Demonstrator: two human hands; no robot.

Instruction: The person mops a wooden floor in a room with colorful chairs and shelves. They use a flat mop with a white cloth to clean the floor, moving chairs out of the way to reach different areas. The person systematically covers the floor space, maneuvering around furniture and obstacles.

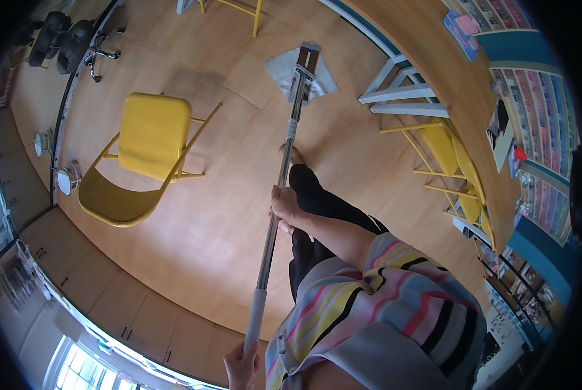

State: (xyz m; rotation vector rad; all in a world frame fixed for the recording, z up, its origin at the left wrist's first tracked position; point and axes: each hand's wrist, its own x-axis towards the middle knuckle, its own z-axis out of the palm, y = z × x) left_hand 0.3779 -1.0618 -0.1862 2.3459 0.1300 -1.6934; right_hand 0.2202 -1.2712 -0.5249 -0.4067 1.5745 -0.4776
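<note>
Now both hands (284, 205) on 1 mop (284, 166); 2 yellow chairs (144, 156) nearby.

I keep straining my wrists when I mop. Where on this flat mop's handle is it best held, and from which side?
Judging by its pose, hold the mop handle at two spread points: the pale grip sleeve at the top end and the bare metal mid-shaft. The pole slants away toward the mop head on the wooden floor, so one hand caps the near end and the other hand wraps it from the right.
</note>
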